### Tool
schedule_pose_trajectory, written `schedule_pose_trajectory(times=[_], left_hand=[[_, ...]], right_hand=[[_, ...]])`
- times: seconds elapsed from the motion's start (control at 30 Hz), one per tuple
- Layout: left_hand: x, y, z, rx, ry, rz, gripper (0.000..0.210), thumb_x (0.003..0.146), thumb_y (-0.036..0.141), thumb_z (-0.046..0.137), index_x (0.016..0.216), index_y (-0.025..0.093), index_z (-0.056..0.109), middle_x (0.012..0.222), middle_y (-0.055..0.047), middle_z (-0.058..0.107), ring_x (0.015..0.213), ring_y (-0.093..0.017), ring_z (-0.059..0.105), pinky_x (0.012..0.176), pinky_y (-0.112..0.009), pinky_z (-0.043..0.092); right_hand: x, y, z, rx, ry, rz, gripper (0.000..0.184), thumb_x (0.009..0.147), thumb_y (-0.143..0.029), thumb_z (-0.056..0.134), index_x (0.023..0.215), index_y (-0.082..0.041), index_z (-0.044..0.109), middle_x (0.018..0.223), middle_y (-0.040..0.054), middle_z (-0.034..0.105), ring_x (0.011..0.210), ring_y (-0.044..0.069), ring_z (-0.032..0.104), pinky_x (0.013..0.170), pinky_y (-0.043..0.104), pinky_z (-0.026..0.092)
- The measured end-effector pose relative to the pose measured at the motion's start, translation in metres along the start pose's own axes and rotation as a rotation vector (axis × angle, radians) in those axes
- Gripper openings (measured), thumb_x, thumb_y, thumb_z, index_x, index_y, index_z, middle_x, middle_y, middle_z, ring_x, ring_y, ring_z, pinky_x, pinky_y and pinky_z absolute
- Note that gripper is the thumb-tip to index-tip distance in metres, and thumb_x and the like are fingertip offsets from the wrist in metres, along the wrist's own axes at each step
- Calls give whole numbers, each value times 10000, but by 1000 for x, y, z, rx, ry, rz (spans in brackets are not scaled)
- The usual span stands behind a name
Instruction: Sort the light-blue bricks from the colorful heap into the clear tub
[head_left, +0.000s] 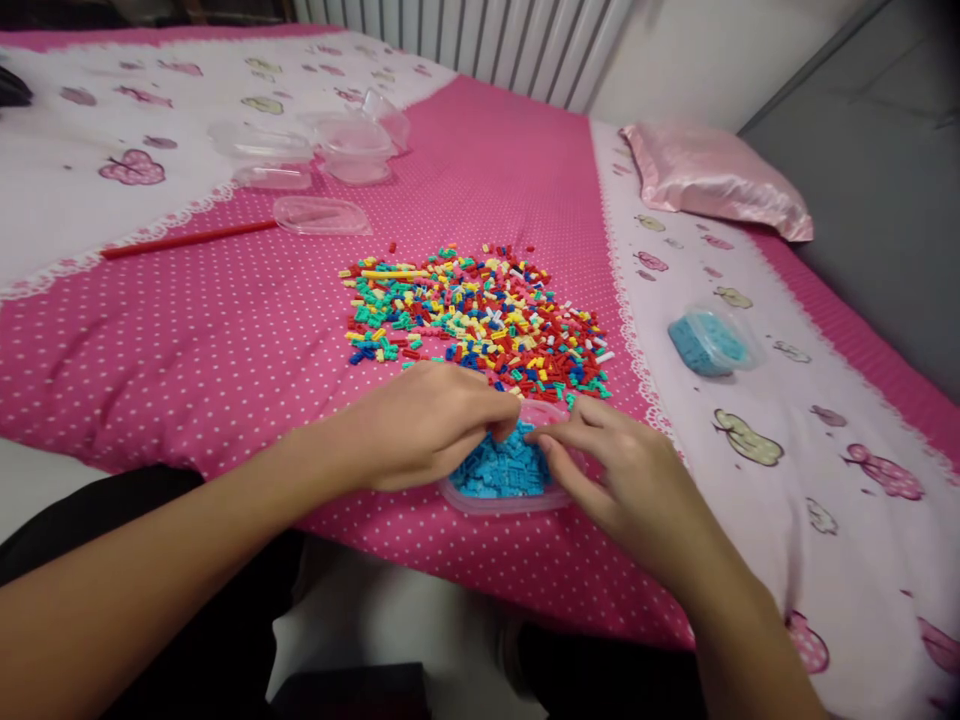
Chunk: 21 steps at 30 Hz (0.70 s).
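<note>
A clear plastic container (480, 503) of small light-blue building bricks (504, 468) sits at the front edge of the bed, between my hands. My left hand (431, 420) reaches over its left side with fingers curled together above the bricks. My right hand (611, 450) is at its right side, thumb and fingertips close together over the bricks. Whatever either set of fingertips pinches is too small or hidden to make out. Just behind the container spreads a pile of mixed small bricks (487, 315) in red, yellow, green, white and dark blue.
A second clear container with blue bricks (701, 345) stands to the right. Several clear containers (349, 135) and a lid-like piece (322, 215) lie at the back left, beside a red stick (187, 238). A pink pillow (712, 180) rests at the back right.
</note>
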<state>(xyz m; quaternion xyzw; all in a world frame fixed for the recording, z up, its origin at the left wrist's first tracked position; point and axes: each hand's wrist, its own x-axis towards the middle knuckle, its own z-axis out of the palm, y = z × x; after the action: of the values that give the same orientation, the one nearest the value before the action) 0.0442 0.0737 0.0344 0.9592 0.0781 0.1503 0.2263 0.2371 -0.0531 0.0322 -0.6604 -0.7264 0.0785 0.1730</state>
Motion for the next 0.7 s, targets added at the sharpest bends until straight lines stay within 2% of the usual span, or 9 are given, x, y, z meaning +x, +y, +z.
schedule_pose_trajectory(times=[0.13, 0.2, 0.27, 0.37, 0.5, 0.6, 0.7], left_hand=[[0, -1, 3, 254, -36, 83, 252, 907, 140, 398, 829, 176, 635, 661, -11, 613, 576, -143, 506, 549, -286, 279], [0, 0, 3, 294, -50, 117, 249, 904, 139, 401, 842, 183, 638, 683, -11, 632, 583, -145, 516, 546, -290, 269], [0, 1, 3, 277, -54, 129, 252, 902, 128, 402, 868, 188, 644, 727, -9, 652, 613, -141, 536, 558, -284, 284], [-2, 1, 2, 245, -63, 125, 258, 904, 118, 403, 880, 189, 650, 749, -6, 664, 630, -138, 546, 571, -282, 303], [-1, 2, 1, 161, -61, 117, 269, 929, 118, 395, 886, 173, 655, 793, -10, 678, 660, -139, 560, 611, -278, 363], [0, 3, -1, 72, -99, 121, 268, 942, 127, 412, 890, 169, 672, 816, -7, 687, 699, -137, 585, 659, -262, 409], [0, 4, -1, 49, -106, 131, 284, 936, 121, 422, 864, 172, 692, 790, -9, 695, 709, -139, 607, 679, -255, 427]], right_hand=[[1, 1, 0, 111, -28, 39, 263, 985, -284, 501, 842, -196, 703, 764, 18, 523, 705, 168, 534, 647, 321, 339], [1, 2, -2, 168, 6, 61, 280, 990, -295, 495, 813, -193, 685, 741, 13, 524, 704, 161, 530, 649, 316, 338], [0, 3, -4, 192, 30, 77, 300, 991, -304, 493, 770, -188, 658, 730, 10, 523, 696, 155, 520, 647, 313, 334], [0, 3, -5, 168, -26, 80, 325, 983, -297, 502, 701, -183, 617, 717, 10, 501, 683, 154, 502, 644, 318, 318], [0, 2, -5, 181, 4, 81, 299, 987, -300, 490, 758, -186, 646, 735, 15, 522, 701, 159, 511, 655, 318, 322], [0, 2, -5, 162, -44, 76, 297, 983, -297, 495, 747, -190, 641, 729, 13, 519, 700, 161, 506, 653, 320, 315], [0, 3, -7, 189, -26, 69, 297, 988, -291, 487, 744, -190, 622, 728, 10, 531, 705, 157, 510, 649, 314, 320]])
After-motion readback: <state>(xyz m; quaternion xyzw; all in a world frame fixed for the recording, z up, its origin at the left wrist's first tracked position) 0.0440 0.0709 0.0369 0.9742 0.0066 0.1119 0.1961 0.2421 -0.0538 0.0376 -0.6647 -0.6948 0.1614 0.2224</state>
